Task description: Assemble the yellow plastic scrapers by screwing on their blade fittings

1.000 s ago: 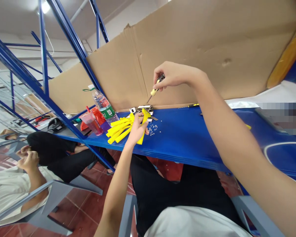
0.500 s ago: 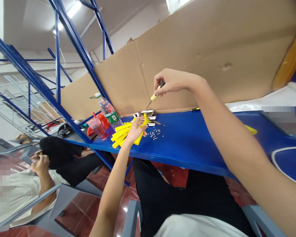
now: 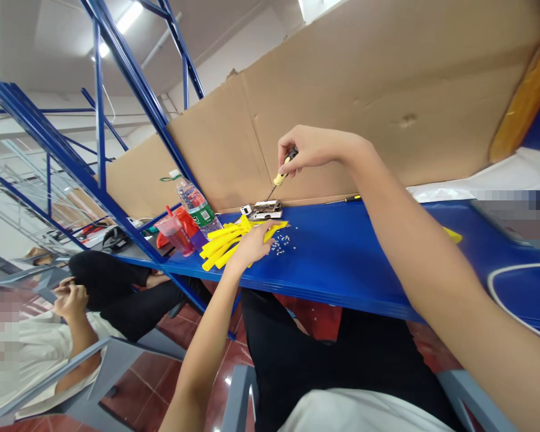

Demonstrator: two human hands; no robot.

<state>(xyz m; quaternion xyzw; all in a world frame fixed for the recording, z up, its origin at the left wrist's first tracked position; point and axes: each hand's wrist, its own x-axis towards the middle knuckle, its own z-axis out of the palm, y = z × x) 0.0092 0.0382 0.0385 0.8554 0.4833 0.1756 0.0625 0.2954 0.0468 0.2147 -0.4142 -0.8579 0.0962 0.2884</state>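
My right hand [image 3: 291, 157] is closed around a screwdriver [image 3: 279, 178] with a black and yellow handle. Its thin shaft points down and left, and the tip appears over or at a small metal and black item [image 3: 267, 209] by the cardboard wall. My left hand [image 3: 255, 241] lies low over the table, its fingers closed on a yellow tube-shaped piece [image 3: 278, 226] whose end sticks out to the right. Beside and under that hand is a pile of similar yellow tubes [image 3: 218, 249]. Small loose screws [image 3: 281, 245] are scattered just right of it.
On the blue table [image 3: 333, 252], a plastic bottle [image 3: 198, 207] and a pink cup [image 3: 177, 234] stand at left. Another screwdriver [image 3: 353, 198] lies near the cardboard wall [image 3: 324, 84]. A white cable [image 3: 492, 276] curves at right. A person [image 3: 72, 327] sits at far left.
My left hand has turned over, and its yellow piece has tipped from upright to nearly flat, pointing right. My right hand still holds the screwdriver, almost unmoved. The view has shifted slightly.
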